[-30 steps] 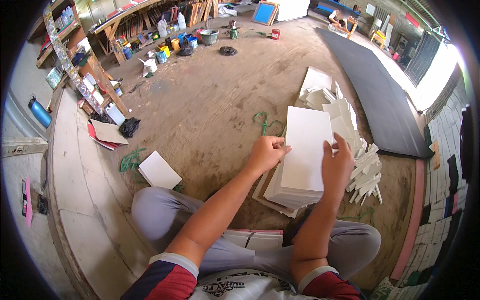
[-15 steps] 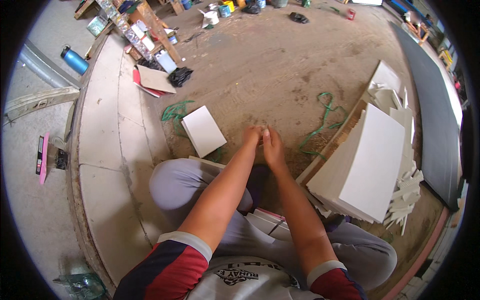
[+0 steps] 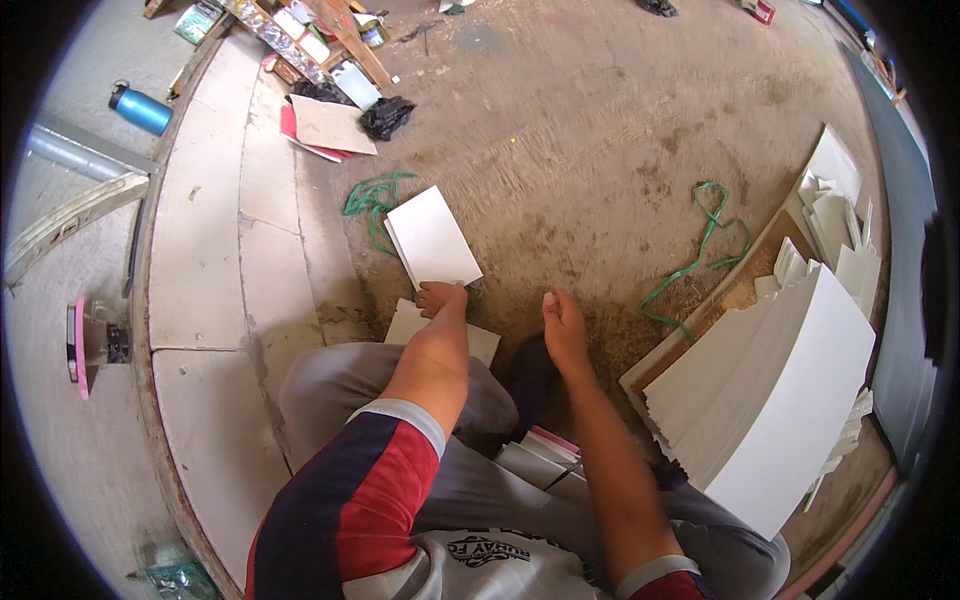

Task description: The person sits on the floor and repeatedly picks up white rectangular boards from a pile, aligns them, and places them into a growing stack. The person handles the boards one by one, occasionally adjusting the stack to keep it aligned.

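My left hand is at the near edge of a small stack of white sheets; its fingers are slightly spread, and I cannot tell whether they press on it. Another pale sheet lies just below that hand, partly covered by my forearm and knee. My right hand is apart from the left, over the dirt floor, with thumb up and fingers curled together; whatever they hold, if anything, is hidden. To its right leans a tall stack of white sheets, and between my legs is a smaller bundle of sheets.
Green string lies on the floor at right, and more green string beside the small stack. Torn white scraps pile on a brown board. At left are a raised pale ledge, a blue bottle and black plastic.
My hands were together in front of me; now they are apart. The left has moved left to the small white stack, and the right has lowered a little. The view has shifted.
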### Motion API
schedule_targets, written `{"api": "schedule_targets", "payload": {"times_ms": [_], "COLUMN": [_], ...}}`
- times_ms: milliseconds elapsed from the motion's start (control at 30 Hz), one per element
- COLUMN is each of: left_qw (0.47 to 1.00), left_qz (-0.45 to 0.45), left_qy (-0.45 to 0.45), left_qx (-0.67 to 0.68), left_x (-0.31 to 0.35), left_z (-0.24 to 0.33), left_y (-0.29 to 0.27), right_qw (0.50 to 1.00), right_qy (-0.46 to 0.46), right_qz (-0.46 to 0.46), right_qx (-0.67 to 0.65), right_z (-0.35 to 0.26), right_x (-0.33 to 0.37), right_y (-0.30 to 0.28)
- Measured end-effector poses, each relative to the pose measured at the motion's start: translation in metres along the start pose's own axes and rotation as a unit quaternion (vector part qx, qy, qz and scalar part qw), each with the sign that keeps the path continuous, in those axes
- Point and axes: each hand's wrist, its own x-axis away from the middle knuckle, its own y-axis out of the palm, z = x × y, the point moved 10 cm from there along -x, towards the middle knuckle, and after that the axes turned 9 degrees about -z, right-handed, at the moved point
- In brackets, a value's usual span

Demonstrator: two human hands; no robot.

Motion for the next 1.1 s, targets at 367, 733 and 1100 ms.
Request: {"api": "schedule_targets", "payload": {"times_ms": [367,733,1100], "left_qw": [0.994,0.808,0.728], "left_qz": [-0.087,-0.343,-0.484], "left_qy": [-0.06,0.325,0.458], "left_qx": [-0.011,0.353,0.162], "left_x": [-0.008,0.186,0.333], "left_z": [0.009,0.109,0.088], "left_y": [-0.015,-0.043,-0.093], "right_qw": [0.998,0.896,0.931], "right_qy": [0.03,-0.305,-0.141], "right_qz": [0.037,0.209,0.23], "right_qx": [0.046,0.247,0.246], "right_z": [0.011,-0.145,-0.1], "right_x": [-0.003,0.075,0.07], "right_y": [-0.023,-0.066,-0.104]}}
